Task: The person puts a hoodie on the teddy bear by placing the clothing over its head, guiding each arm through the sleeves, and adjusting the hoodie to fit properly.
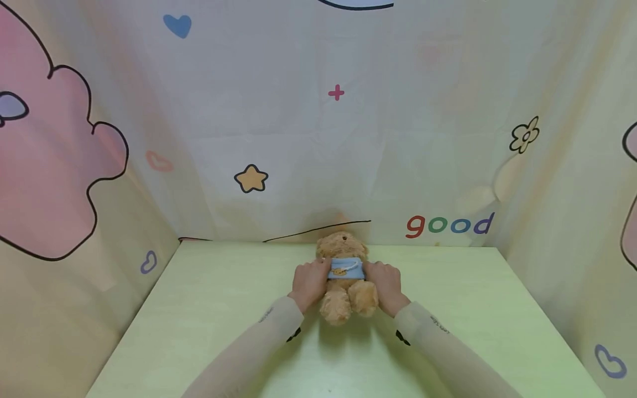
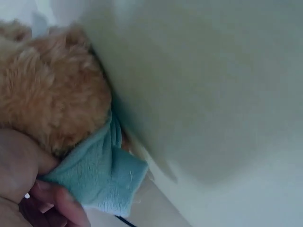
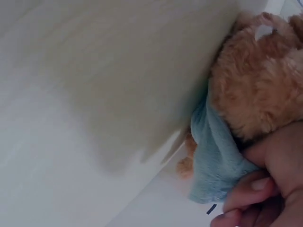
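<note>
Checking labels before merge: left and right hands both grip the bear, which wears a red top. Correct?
Wrong on colour: the top is blue, as the head view shows. The rest holds: the left hand and right hand both grip the bear.

Pale green tabletop (image 1: 448, 287) — cartoon-print cloth walls (image 1: 298, 127) on three sides — colourful "good" lettering (image 1: 452, 225) at back right.

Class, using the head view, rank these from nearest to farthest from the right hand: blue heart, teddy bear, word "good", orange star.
1. Teddy bear: gripped by the right hand.
2. Word "good": low on the backdrop, right.
3. Orange star: backdrop, left of centre.
4. Blue heart: upper left.
</note>
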A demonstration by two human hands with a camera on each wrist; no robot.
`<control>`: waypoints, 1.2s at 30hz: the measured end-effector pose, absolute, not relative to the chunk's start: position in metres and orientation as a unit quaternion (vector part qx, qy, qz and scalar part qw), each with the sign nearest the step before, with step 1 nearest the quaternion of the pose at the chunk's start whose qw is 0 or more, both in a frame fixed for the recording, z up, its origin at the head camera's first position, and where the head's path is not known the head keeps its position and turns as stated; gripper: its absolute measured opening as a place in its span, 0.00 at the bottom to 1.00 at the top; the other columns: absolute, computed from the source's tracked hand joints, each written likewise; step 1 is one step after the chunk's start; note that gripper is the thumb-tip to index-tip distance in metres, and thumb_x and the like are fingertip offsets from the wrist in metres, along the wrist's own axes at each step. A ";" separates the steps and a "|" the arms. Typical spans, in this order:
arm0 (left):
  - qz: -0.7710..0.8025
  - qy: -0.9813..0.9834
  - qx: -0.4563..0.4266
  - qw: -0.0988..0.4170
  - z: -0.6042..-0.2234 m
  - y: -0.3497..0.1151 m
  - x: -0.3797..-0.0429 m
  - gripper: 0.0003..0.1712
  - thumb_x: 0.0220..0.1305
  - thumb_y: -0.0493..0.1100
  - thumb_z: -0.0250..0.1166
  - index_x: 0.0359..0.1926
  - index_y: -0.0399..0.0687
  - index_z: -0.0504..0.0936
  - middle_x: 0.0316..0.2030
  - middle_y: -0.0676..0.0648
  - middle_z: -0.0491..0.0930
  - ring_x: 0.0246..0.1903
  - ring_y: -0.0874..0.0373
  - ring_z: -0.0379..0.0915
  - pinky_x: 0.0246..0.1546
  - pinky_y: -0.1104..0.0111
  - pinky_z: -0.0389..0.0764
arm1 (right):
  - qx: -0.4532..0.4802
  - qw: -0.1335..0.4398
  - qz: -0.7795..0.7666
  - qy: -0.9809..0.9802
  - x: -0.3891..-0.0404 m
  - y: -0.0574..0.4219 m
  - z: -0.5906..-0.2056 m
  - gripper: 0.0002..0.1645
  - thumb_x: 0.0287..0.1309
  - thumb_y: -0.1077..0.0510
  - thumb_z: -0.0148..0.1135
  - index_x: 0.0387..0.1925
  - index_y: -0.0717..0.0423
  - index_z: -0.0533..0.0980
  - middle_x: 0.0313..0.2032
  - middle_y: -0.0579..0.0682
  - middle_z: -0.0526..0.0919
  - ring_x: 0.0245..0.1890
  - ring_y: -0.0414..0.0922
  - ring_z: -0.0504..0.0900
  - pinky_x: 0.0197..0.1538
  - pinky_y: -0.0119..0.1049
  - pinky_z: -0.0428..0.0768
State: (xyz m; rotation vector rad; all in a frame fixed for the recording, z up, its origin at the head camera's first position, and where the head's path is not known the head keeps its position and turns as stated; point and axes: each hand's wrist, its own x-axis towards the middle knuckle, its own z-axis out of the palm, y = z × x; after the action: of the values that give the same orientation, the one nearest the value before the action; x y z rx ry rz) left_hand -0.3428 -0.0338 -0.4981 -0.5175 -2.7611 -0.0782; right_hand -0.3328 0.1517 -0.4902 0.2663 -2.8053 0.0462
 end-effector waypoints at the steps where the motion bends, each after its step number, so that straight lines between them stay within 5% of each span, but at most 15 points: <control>1: -0.028 -0.968 -0.183 0.168 -0.500 -0.033 -0.342 0.09 0.66 0.44 0.56 0.46 0.53 0.75 0.36 0.49 0.83 0.21 0.53 0.78 0.12 0.65 0.67 | 0.093 0.167 0.018 -0.981 -0.333 0.152 -0.491 0.09 0.59 0.57 0.56 0.23 0.50 0.75 0.18 0.55 0.79 0.16 0.53 0.76 0.14 0.43 0.66; 7: -0.012 -0.964 -0.179 0.194 -0.505 -0.029 -0.340 0.09 0.65 0.44 0.57 0.46 0.52 0.73 0.32 0.48 0.83 0.17 0.55 0.75 0.10 0.66 0.63 | 0.099 0.198 0.012 -0.975 -0.330 0.154 -0.495 0.09 0.60 0.58 0.56 0.23 0.50 0.73 0.15 0.55 0.76 0.12 0.51 0.72 0.12 0.41 0.62; 19: 0.036 -0.973 -0.152 0.168 -0.499 -0.028 -0.354 0.05 0.63 0.43 0.59 0.37 0.51 0.80 0.22 0.48 0.79 0.18 0.55 0.75 0.12 0.66 0.68 | 0.134 0.120 -0.011 -0.984 -0.327 0.149 -0.481 0.12 0.54 0.57 0.65 0.20 0.48 0.72 0.16 0.50 0.77 0.14 0.46 0.71 0.15 0.38 0.62; 27: -0.016 -0.965 -0.220 0.140 -0.498 -0.034 -0.352 0.11 0.68 0.42 0.55 0.50 0.52 0.72 0.39 0.47 0.83 0.26 0.53 0.80 0.19 0.64 0.76 | 0.143 0.150 0.040 -0.977 -0.326 0.161 -0.489 0.06 0.58 0.59 0.59 0.27 0.51 0.71 0.21 0.54 0.79 0.18 0.52 0.76 0.16 0.43 0.67; 32: 0.012 -0.966 -0.201 0.163 -0.495 -0.028 -0.346 0.09 0.65 0.45 0.58 0.45 0.53 0.74 0.30 0.49 0.84 0.21 0.54 0.78 0.15 0.63 0.71 | 0.134 0.178 0.052 -0.974 -0.328 0.164 -0.492 0.08 0.60 0.58 0.56 0.26 0.53 0.70 0.19 0.56 0.77 0.17 0.54 0.75 0.16 0.45 0.68; 36: 0.022 -0.967 -0.184 0.177 -0.492 -0.021 -0.347 0.08 0.62 0.45 0.60 0.42 0.53 0.77 0.29 0.49 0.83 0.23 0.54 0.77 0.17 0.62 0.72 | 0.102 0.128 0.014 -0.986 -0.333 0.162 -0.488 0.12 0.60 0.59 0.56 0.21 0.52 0.72 0.17 0.53 0.76 0.15 0.51 0.74 0.16 0.43 0.67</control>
State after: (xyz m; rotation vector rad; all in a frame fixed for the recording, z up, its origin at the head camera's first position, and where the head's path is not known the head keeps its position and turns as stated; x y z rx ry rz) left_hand -0.3469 -0.0205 -0.4919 -0.5214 -2.7366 0.0611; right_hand -0.3332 0.1617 -0.4884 0.2964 -2.8690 0.0393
